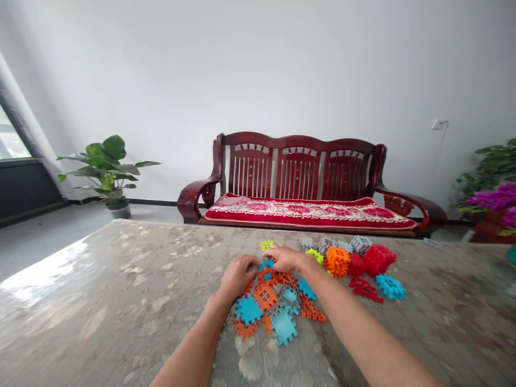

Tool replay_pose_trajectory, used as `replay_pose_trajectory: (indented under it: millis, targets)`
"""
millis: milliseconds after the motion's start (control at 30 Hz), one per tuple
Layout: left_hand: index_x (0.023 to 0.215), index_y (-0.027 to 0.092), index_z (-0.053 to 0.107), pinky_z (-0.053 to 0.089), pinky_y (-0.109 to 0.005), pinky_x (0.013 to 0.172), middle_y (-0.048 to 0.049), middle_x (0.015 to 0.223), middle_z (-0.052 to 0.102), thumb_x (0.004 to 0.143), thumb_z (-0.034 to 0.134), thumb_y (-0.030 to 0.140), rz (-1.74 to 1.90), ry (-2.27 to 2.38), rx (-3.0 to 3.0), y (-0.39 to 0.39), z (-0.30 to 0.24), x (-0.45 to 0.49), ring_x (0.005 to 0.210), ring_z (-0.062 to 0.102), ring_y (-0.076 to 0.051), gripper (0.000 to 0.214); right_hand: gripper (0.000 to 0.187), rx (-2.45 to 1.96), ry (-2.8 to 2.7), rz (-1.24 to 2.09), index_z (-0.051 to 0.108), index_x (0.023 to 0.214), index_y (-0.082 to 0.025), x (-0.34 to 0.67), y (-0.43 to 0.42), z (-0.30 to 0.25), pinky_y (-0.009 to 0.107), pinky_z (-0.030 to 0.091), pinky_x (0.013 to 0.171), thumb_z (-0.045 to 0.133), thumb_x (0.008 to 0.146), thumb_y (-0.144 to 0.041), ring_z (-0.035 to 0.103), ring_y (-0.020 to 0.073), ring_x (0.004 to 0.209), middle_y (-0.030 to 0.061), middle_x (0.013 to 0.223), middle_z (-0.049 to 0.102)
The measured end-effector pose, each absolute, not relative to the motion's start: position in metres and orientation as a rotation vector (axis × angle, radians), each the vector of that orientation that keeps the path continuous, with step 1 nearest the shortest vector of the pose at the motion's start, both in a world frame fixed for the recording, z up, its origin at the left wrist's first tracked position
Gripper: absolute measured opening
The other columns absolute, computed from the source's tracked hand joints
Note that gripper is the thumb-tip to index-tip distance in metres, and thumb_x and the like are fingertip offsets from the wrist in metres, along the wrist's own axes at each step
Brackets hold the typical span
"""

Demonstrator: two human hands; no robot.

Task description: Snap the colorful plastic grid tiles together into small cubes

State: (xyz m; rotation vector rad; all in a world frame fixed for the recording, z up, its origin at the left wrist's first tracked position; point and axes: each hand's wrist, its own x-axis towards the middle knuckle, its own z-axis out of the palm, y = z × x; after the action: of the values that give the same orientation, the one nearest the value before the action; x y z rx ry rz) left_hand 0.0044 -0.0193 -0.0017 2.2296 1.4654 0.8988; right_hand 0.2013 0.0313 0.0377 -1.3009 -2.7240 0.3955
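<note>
A loose pile of flat interlocking plastic tiles lies on the table in front of me, with an orange window tile, a blue square tile, a pale blue tile and an orange triangle tile among them. My left hand is at the pile's upper left edge, fingers bent and closed together. My right hand reaches over the far end, its fingers curled down beside a small blue tile. Whatever either hand grips is hidden by the fingers. A yellow-green tile lies just beyond.
Right of my right forearm are an orange tile stack, a red block, grey tiles, red triangle tiles and a blue stack. Behind the covered table stands a wooden bench; a potted plant is left.
</note>
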Motion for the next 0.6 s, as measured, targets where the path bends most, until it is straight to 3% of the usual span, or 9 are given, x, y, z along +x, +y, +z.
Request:
replay_pose_trajectory:
  millis: [233,600]
  targets:
    - [0.092,0.022,0.071,0.044,-0.03,0.089,-0.0037,0.098,0.071,0.073,0.06,0.014,0.895,1.498,2.267,-0.017,-0.006,0.002,0.096,0.062,-0.02,0.023,0.049,-1.373,-2.77,0.442,0.068,0.109,-0.031,0.198,0.019,0.049,0.036,0.045,0.089,0.06,0.065,-0.01,0.057,0.0256,0.106,0.0039,0.112,0.063]
    - [0.091,0.023,0.073,0.042,-0.031,0.094,-0.0051,0.103,0.071,0.085,0.051,0.024,0.846,1.477,2.322,-0.017,-0.003,0.003,0.1,0.062,-0.02,0.022,0.029,-1.471,-2.506,0.477,0.068,0.091,-0.023,0.195,0.007,0.043,0.031,0.044,0.086,0.055,0.07,-0.006,0.06,0.0204,0.099,0.003,0.099,0.068]
